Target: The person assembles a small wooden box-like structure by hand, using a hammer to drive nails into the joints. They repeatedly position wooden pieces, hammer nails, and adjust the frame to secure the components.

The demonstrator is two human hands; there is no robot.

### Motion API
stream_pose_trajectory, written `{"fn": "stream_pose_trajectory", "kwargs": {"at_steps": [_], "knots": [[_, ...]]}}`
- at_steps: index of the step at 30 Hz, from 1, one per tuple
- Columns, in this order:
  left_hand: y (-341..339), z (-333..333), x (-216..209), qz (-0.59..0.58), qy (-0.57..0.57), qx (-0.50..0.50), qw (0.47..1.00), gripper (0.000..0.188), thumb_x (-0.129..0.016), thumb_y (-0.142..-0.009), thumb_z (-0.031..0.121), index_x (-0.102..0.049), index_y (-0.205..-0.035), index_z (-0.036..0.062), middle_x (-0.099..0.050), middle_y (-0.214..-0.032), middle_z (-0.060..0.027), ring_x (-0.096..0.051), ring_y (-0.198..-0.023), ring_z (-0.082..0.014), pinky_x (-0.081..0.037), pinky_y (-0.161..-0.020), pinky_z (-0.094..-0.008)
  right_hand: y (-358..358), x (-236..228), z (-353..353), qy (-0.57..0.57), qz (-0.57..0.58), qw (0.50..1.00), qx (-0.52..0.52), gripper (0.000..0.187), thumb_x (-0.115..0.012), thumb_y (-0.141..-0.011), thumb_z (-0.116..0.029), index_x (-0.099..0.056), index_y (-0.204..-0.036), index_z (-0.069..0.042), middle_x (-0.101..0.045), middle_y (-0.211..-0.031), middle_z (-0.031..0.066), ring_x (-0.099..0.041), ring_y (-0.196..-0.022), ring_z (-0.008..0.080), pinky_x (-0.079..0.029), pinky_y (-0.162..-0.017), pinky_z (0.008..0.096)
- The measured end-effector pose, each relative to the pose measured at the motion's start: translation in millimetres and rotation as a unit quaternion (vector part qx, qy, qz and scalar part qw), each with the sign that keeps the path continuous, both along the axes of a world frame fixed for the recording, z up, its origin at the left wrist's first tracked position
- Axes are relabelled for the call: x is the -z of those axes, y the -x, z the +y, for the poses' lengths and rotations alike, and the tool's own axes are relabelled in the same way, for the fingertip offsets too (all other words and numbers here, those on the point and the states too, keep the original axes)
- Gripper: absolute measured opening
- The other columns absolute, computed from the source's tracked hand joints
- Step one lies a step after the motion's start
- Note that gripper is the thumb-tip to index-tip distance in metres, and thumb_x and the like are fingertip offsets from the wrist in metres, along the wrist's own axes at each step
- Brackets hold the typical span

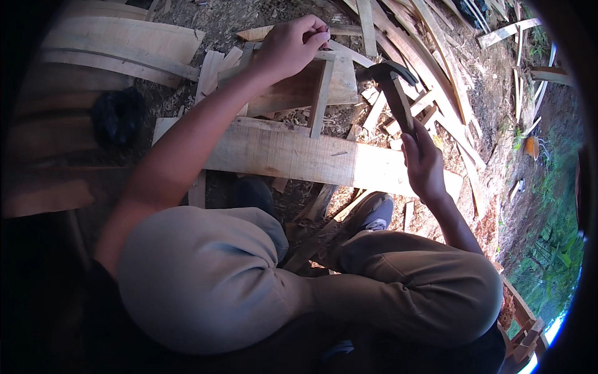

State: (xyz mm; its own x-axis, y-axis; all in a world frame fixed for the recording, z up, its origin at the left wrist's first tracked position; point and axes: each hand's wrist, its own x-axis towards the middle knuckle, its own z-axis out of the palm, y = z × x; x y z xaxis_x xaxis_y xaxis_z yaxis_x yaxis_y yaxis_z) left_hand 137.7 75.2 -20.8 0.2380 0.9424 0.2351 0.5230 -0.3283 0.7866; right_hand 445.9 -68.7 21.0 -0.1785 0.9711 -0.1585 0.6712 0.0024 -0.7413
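My right hand (425,163) is wrapped round the handle of a claw hammer (397,100), which is raised with its dark metal head up, right of a wooden frame. My left hand (298,45) is closed in a pinch over the frame's far edge. A small dark bit shows at its fingertips, too small to name. The box-like wooden frame (319,100) is made of thin boards and stands at the far side of a wide pale plank (280,149). That plank lies crosswise in front of my knees. A small dark mark, perhaps a nail, lies on the plank.
Curved boards (118,43) are stacked at the far left, near a black plastic bag (118,117). Long wood strips (430,68) pile up at the right. Offcuts and shavings cover the ground. My shoe (377,212) rests just on the near side of the plank.
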Motion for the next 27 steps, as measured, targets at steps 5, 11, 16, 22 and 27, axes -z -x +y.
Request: {"fn": "stream_pose_trajectory", "kwargs": {"at_steps": [5,11,16,22,27], "knots": [[0.3,-2.4,6.2,-0.041,-0.003,0.012,0.999,0.02,-0.063,-0.1,0.02,-0.065,-0.109,0.0028,-0.073,-0.095,-0.0046,-0.07,-0.088,-0.0112,-0.054,-0.077,-0.0277,-20.4,16.4,-20.8,0.005,-0.022,0.999,-0.023,0.038,-0.057,-0.1,-0.012,-0.052,-0.136,0.0,-0.069,-0.099,0.0247,-0.072,-0.084,0.0343,-0.054,-0.075,0.0372],[3.7,-6.8,-1.4,-0.019,0.0,0.008,1.0,0.02,-0.068,-0.097,0.02,-0.068,-0.109,0.0045,-0.073,-0.095,-0.0036,-0.068,-0.087,-0.0097,-0.054,-0.077,-0.0268,-59.3,44.9,-79.7,-0.088,-0.044,0.985,-0.144,0.04,-0.068,-0.091,-0.003,-0.058,-0.129,0.002,-0.069,-0.093,0.0187,-0.071,-0.076,0.0309,-0.055,-0.065,0.038],[-1.9,-7.5,-11.2,0.009,-0.01,0.022,1.0,0.021,-0.069,-0.096,0.021,-0.068,-0.107,0.0039,-0.073,-0.095,-0.0032,-0.067,-0.087,-0.0099,-0.053,-0.079,-0.0264,-68.7,81.5,-154.3,-0.065,-0.119,0.981,-0.14,0.046,-0.076,-0.087,-0.015,-0.062,-0.131,-0.014,-0.062,-0.086,0.0088,-0.067,-0.071,0.0289,-0.054,-0.06,0.0396],[-1.8,-12.7,-13.0,-0.01,-0.029,0.021,0.999,0.017,-0.069,-0.094,0.018,-0.069,-0.106,0.0056,-0.073,-0.091,-0.0038,-0.069,-0.084,-0.0128,-0.054,-0.079,-0.0286,-70.0,91.6,-162.8,-0.048,-0.16,0.961,-0.222,0.066,-0.072,-0.079,-0.037,-0.056,-0.14,-0.019,-0.056,-0.101,0.006,-0.058,-0.093,0.026,-0.05,-0.078,0.0393],[-21.4,-33.0,-37.0,0.009,-0.096,0.071,0.993,0.013,-0.07,-0.094,0.013,-0.071,-0.104,0.0055,-0.073,-0.094,-0.0034,-0.067,-0.083,-0.0122,-0.052,-0.081,-0.0274,-72.8,96.7,-149.0,-0.058,-0.093,0.978,-0.177,0.045,-0.076,-0.079,-0.02,-0.067,-0.123,-0.016,-0.056,-0.099,0.0061,-0.059,-0.092,0.0265,-0.051,-0.077,0.0396]]}}
